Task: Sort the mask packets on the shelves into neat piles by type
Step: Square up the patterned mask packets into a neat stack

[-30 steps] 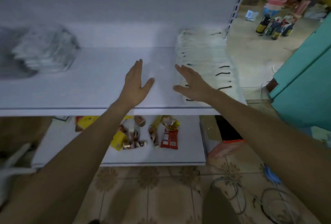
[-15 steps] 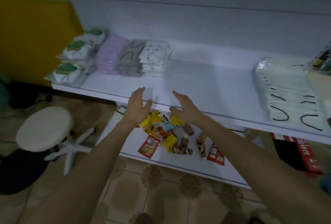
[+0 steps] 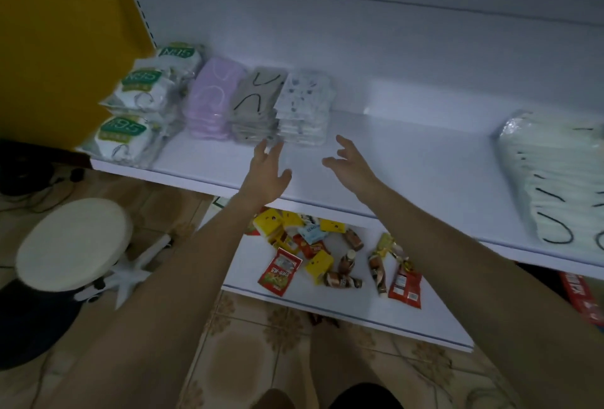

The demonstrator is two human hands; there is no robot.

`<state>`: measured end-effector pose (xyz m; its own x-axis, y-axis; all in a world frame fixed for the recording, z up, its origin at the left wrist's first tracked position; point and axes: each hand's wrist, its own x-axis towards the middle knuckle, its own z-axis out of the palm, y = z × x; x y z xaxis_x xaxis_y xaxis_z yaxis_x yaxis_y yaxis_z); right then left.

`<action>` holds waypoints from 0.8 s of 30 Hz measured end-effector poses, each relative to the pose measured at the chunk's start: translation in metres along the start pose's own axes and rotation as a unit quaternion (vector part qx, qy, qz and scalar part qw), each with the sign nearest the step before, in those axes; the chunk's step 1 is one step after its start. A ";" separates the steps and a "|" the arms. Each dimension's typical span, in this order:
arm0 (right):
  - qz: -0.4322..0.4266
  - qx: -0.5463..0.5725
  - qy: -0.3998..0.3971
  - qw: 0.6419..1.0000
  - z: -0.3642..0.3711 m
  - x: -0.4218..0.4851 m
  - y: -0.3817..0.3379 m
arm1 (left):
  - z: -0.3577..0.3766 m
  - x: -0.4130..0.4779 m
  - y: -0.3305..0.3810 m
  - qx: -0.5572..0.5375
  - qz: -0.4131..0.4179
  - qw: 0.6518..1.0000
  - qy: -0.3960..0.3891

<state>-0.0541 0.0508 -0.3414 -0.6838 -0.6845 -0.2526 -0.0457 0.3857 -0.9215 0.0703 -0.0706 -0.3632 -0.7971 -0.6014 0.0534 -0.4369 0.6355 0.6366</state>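
While both arms are reaching over the upper shelf (image 3: 408, 160), the patterned pile (image 3: 304, 108) of mask packets is serving as the reference point. The left hand (image 3: 266, 173) is hovering just in front of the patterned pile, at its left front corner, with fingers straight and spread, gripping nothing; whether its fingertips are touching the pile cannot be told. The right hand (image 3: 351, 163) is hovering in front of and to the right of the same pile, with fingers loosely bent and apart, holding nothing. Directly left of the patterned pile, a grey pile (image 3: 256, 104) with black ear loops is sitting close against it. A purple pile (image 3: 212, 98) is sitting next left, and green-labelled packets (image 3: 143, 104) are lying furthest left. Well to the right of the patterned pile, a white pile (image 3: 552, 179) with black loops is lying on the same shelf. Below the patterned pile, snack packets (image 3: 327, 255) are lying scattered on the lower shelf (image 3: 441, 320).
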 end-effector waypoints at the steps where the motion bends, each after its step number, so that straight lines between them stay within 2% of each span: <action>1: 0.003 0.001 0.002 1.000 -0.002 0.015 -0.003 | 0.000 0.012 0.000 0.016 0.017 1.000 0.004; 4: 0.006 0.016 0.015 1.000 -0.007 0.063 -0.015 | 0.004 0.056 -0.005 0.071 0.055 0.996 0.011; 8: 0.028 0.037 -0.001 0.999 -0.013 0.116 -0.021 | 0.007 0.108 -0.003 0.138 0.059 0.989 0.008; 13: 0.109 0.116 -0.031 0.987 -0.015 0.154 -0.017 | 0.013 0.154 -0.012 0.211 0.012 0.977 -0.036; 18: 0.135 0.216 -0.009 0.967 -0.010 0.173 -0.025 | 0.020 0.169 -0.020 0.201 0.018 0.979 -0.030; 24: 0.111 0.170 0.018 0.979 0.009 0.182 -0.035 | 0.023 0.173 -0.021 0.216 0.018 0.976 -0.007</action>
<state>-0.1707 -0.0926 -0.3581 -0.6751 -0.5827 -0.4525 0.3478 0.2895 -0.8917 -0.0682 -0.1762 -0.3851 -0.8195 -0.5702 0.0573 -0.5411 0.8029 0.2502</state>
